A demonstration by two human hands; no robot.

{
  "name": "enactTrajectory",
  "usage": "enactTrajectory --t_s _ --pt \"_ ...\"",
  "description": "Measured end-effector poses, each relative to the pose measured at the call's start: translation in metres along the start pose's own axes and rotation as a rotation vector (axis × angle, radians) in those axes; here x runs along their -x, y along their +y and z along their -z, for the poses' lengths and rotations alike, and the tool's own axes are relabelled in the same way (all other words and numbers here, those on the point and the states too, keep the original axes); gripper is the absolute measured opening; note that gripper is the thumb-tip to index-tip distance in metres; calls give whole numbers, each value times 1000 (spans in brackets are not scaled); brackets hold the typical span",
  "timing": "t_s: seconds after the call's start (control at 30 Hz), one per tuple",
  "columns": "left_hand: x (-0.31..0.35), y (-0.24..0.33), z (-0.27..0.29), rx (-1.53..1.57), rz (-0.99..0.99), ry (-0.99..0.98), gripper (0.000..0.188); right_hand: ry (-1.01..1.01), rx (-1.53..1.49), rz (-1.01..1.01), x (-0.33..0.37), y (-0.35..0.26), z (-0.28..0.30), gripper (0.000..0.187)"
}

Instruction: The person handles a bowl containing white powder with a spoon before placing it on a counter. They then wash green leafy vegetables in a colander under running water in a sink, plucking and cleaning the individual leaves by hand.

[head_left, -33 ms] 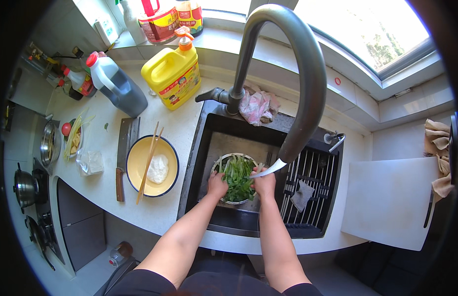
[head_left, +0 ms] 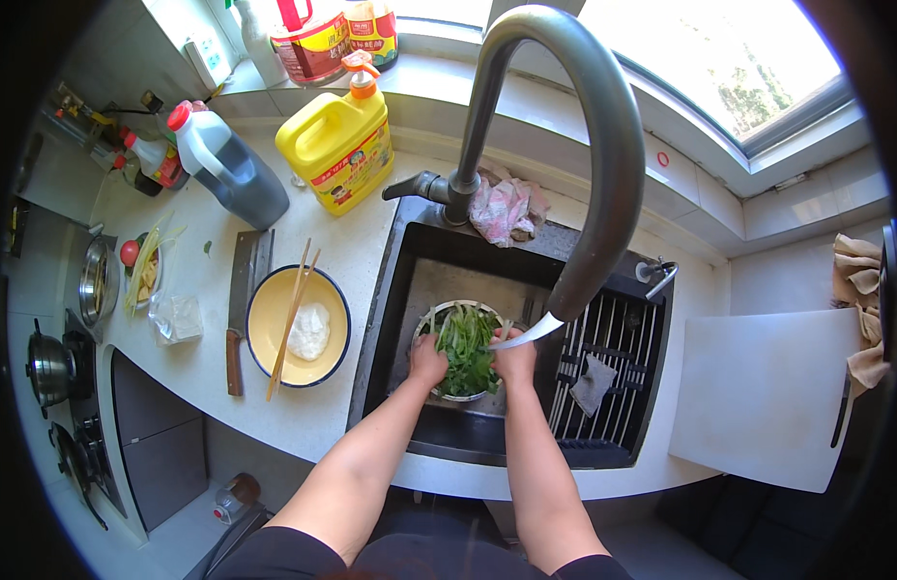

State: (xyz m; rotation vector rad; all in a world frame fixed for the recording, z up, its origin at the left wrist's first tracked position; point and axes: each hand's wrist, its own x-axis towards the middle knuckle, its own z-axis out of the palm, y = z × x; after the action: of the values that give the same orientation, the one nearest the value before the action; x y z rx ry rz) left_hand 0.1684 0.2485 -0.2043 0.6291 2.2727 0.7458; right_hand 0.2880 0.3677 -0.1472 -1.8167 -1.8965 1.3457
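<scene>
The left hand (head_left: 427, 363) and right hand (head_left: 514, 360) reach into the sink (head_left: 387, 300), one on each side of a pale-rimmed bowl (head_left: 467, 397) of leafy greens (head_left: 458, 348). Fingers bend in among the leaves; whether they close on anything cannot be told.

Far left of the sink, a pot (head_left: 50, 372) stands on the stove, beyond the counter's (head_left: 202, 377) front edge. Nearer the sink come a clear packet (head_left: 177, 319), then a dark-filled jug (head_left: 247, 184) with a red cap. A knife (head_left: 243, 290) lies along the left of a yellow bowl (head_left: 265, 319), which has chopsticks (head_left: 292, 324) across it and a white lump (head_left: 309, 332) inside. A strip of white counter separates that bowl from the sink's left edge.

Behind the sink's left corner, a yellow jug (head_left: 342, 159) carries a red-and-white printed label; a red-labelled tub (head_left: 311, 53) sits on the sill beyond. The tap (head_left: 613, 126) arches over the sink, its water (head_left: 531, 333) falling by the right fingers. A grey cloth (head_left: 593, 384) lies on the rack (head_left: 569, 387) at the sink's right. Right of the sink, a white board (head_left: 758, 396) overhangs the counter's front edge, below a bright window (head_left: 719, 58).
</scene>
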Motion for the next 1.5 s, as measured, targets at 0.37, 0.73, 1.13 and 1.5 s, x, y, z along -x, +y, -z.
enactTrajectory --t_s 0.37,0.73,1.13,1.5 --pt "-7 16 7 176 204 35 29 178 224 187 14 18 -27 46" --pt "29 53 49 658 11 -203 11 -149 -625 32 36 -28 -12 24" --pt "26 75 30 406 -224 -165 20 -50 76 356 36 -39 18 22" --pt "13 66 42 168 -294 -147 16 -88 116 476 27 -36 19 21"
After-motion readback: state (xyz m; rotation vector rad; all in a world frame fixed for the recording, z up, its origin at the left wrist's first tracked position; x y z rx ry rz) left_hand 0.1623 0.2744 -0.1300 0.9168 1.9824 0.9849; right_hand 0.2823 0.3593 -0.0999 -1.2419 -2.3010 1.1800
